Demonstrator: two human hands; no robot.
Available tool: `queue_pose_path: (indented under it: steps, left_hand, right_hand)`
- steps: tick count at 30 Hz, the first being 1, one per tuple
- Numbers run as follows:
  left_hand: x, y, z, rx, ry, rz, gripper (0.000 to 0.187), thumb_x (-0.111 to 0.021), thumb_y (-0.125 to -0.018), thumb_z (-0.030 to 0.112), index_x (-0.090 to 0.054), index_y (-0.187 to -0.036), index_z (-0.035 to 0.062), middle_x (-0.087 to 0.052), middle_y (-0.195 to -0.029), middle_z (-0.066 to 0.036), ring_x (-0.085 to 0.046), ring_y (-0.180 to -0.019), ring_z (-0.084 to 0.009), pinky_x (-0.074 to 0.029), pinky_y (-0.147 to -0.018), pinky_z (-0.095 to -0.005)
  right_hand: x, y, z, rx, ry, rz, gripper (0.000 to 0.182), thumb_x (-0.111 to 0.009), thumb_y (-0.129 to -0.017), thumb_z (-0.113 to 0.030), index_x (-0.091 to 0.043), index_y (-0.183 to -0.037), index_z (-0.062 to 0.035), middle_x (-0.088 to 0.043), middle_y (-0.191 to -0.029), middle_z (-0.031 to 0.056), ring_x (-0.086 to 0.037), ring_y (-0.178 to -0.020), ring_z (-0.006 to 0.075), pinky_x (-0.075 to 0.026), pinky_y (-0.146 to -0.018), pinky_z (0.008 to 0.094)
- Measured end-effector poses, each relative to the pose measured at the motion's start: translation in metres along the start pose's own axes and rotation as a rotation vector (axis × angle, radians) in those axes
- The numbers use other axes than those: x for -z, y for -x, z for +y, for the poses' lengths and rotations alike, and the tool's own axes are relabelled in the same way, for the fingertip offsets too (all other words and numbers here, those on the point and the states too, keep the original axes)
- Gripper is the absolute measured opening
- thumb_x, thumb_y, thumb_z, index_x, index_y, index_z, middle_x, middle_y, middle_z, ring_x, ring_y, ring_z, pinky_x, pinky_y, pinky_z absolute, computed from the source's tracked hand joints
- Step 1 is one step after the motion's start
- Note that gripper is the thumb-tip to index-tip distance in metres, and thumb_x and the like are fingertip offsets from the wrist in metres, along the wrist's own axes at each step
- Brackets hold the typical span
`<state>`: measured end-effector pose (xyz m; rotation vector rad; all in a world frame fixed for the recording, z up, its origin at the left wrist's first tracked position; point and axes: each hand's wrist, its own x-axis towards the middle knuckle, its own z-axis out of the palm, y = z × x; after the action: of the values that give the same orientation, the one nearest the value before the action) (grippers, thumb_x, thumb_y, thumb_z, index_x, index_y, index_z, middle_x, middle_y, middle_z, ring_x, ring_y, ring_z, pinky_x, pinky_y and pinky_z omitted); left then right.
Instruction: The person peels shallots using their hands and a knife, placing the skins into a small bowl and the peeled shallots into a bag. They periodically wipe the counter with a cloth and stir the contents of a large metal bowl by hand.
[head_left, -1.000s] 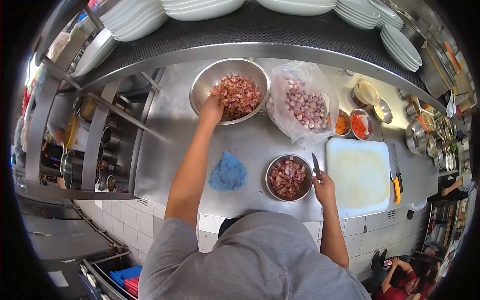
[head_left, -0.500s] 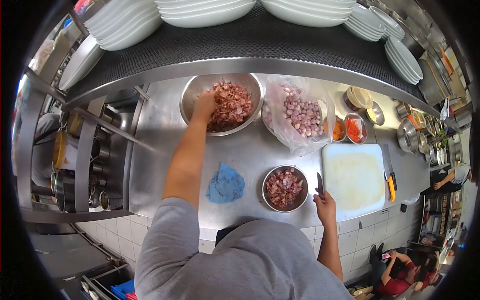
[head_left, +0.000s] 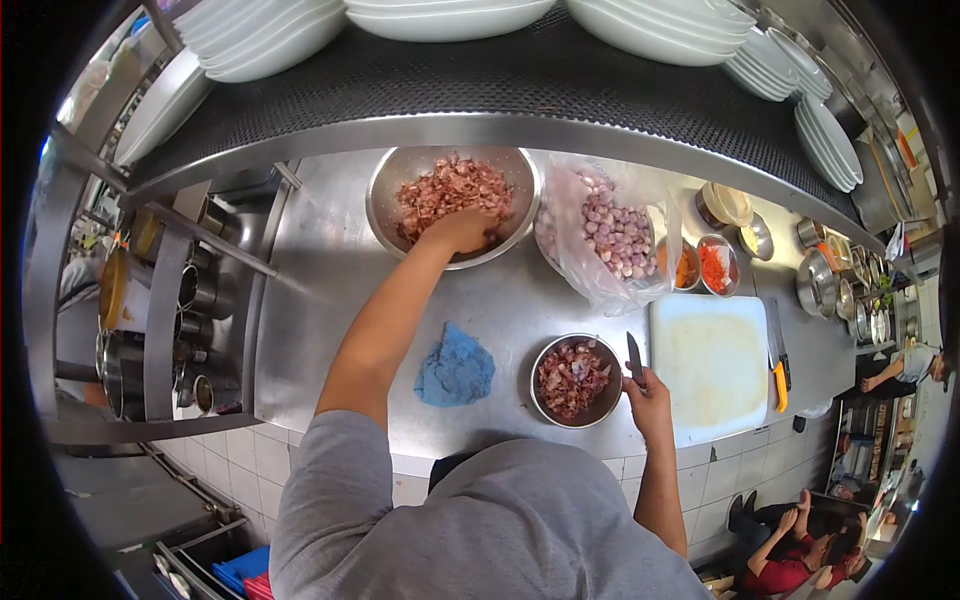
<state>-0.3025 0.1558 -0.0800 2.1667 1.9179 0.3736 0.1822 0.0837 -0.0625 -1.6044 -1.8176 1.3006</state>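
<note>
My left hand (head_left: pixel 466 230) reaches into a large metal bowl (head_left: pixel 381 218) of chopped reddish pieces (head_left: pixel 455 187), at its near right side; the fingers are hidden among the pieces. My right hand (head_left: pixel 649 394) is closed round a small dark knife (head_left: pixel 634 352), its blade pointing away from me. Just left of that hand stands a smaller metal bowl (head_left: pixel 607 408) with similar chopped pieces (head_left: pixel 572 380). A white cutting board (head_left: pixel 709 368) lies to the right of the knife. A crumpled blue cloth (head_left: pixel 455 368) is on the metal counter (head_left: pixel 310 325).
A plastic bag of shallots (head_left: pixel 618 235) sits beyond the board, near bowls of orange (head_left: pixel 685 266) and red pieces (head_left: pixel 714 268). An orange-handled knife (head_left: pixel 780 380) lies right of the board. A shelf (head_left: pixel 480 132) with white plates overhangs the back. People are at the lower right.
My left hand has moved right and nearer within the large bowl. My right hand has raised the knife slightly, and its tip now leans left. The camera view has shifted a little.
</note>
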Motion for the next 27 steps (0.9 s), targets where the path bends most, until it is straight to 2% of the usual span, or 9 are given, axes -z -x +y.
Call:
queue_pose_path:
  steps: [1, 2, 4, 7, 13, 16, 20, 22, 27]
  left_hand:
    - [0.011, 0.004, 0.003, 0.164, 0.105, -0.260, 0.036, -0.068, -0.076, 0.018, -0.070, -0.112, 0.0139, -0.065, -0.119, -0.015, -0.065, -0.105, -0.0309, -0.050, -0.093, -0.0407]
    - [0.026, 0.005, 0.004, 0.156, 0.103, -0.269, 0.036, -0.068, -0.076, 0.018, -0.070, -0.112, 0.0139, -0.065, -0.119, -0.015, -0.065, -0.105, -0.0309, -0.050, -0.093, -0.0407]
    - [0.055, 0.006, -0.001, 0.442, 0.073, -0.523, 0.027, -0.063, -0.079, 0.017, -0.073, -0.104, 0.0117, -0.070, -0.103, -0.017, -0.067, -0.099, -0.0345, -0.052, -0.088, -0.0443]
    - [0.050, 0.002, -0.037, 0.528, -0.150, -0.336, 0.024, -0.060, -0.081, 0.017, -0.074, -0.099, 0.0096, -0.070, -0.101, -0.018, -0.068, -0.097, -0.0342, -0.053, -0.085, -0.0457]
    - [0.029, -0.013, -0.041, 0.501, -0.036, 0.045, 0.020, -0.061, -0.079, 0.012, -0.072, -0.093, 0.0025, -0.070, -0.101, -0.018, -0.068, -0.098, -0.0336, -0.053, -0.085, -0.0460]
    - [-0.012, -0.023, -0.055, 0.520, -0.117, 0.016, 0.024, -0.067, -0.076, 0.015, -0.073, -0.099, 0.0124, -0.070, -0.106, -0.015, -0.067, -0.099, -0.0324, -0.052, -0.087, -0.0428]
    - [-0.016, -0.009, -0.046, 0.436, -0.078, -0.075, 0.023, -0.070, -0.073, 0.017, -0.072, -0.092, 0.0045, -0.070, -0.105, -0.017, -0.067, -0.100, -0.0334, -0.053, -0.086, -0.0458]
    - [-0.010, -0.008, -0.056, 0.498, -0.049, -0.455, 0.029, -0.073, -0.070, 0.018, -0.073, -0.096, 0.0064, -0.070, -0.107, -0.016, -0.067, -0.102, -0.0320, -0.053, -0.086, -0.0445]
    - [0.022, 0.009, -0.073, 0.452, 0.061, -0.378, 0.027, -0.076, -0.067, 0.017, -0.074, -0.094, 0.0107, -0.071, -0.097, -0.014, -0.069, -0.089, -0.0284, -0.054, -0.080, -0.0401]
  right_hand:
    - [0.004, 0.003, -0.003, -0.018, 0.020, 0.001, 0.031, -0.065, -0.090, -0.013, -0.064, -0.118, -0.0008, -0.070, -0.092, 0.0109, -0.065, -0.085, 0.0173, -0.050, -0.079, 0.0311]
    - [0.006, 0.006, -0.001, -0.026, 0.014, 0.007, 0.031, -0.065, -0.090, -0.013, -0.064, -0.118, -0.0008, -0.070, -0.092, 0.0109, -0.065, -0.085, 0.0173, -0.050, -0.079, 0.0311]
    - [0.011, 0.011, 0.002, -0.069, -0.076, 0.015, 0.030, -0.063, -0.092, -0.010, -0.063, -0.122, -0.0034, -0.068, -0.086, 0.0052, -0.062, -0.079, 0.0104, -0.047, -0.069, 0.0260]
    - [0.017, 0.014, 0.010, -0.099, -0.052, 0.008, 0.032, -0.063, -0.091, -0.011, -0.062, -0.121, -0.0005, -0.070, -0.093, 0.0104, -0.064, -0.080, 0.0130, -0.050, -0.077, 0.0284]
    - [0.016, 0.009, -0.010, -0.116, -0.083, 0.012, 0.033, -0.063, -0.092, -0.012, -0.061, -0.122, 0.0000, -0.070, -0.096, 0.0112, -0.065, -0.081, 0.0139, -0.050, -0.075, 0.0284]
    - [0.016, 0.010, -0.022, -0.126, -0.071, -0.001, 0.034, -0.063, -0.092, -0.011, -0.061, -0.123, 0.0009, -0.070, -0.096, 0.0110, -0.065, -0.081, 0.0140, -0.050, -0.075, 0.0283]
    - [0.019, 0.012, -0.012, -0.090, -0.128, 0.019, 0.033, -0.063, -0.092, -0.010, -0.061, -0.123, 0.0015, -0.070, -0.095, 0.0105, -0.064, -0.081, 0.0133, -0.050, -0.074, 0.0277]
    - [0.022, 0.014, -0.001, -0.095, -0.116, 0.025, 0.032, -0.062, -0.092, -0.010, -0.061, -0.122, 0.0013, -0.070, -0.095, 0.0103, -0.064, -0.081, 0.0127, -0.050, -0.074, 0.0273]
    - [0.025, 0.014, 0.002, -0.110, -0.120, 0.036, 0.031, -0.062, -0.092, -0.009, -0.062, -0.122, 0.0010, -0.070, -0.094, 0.0097, -0.063, -0.080, 0.0114, -0.049, -0.075, 0.0267]
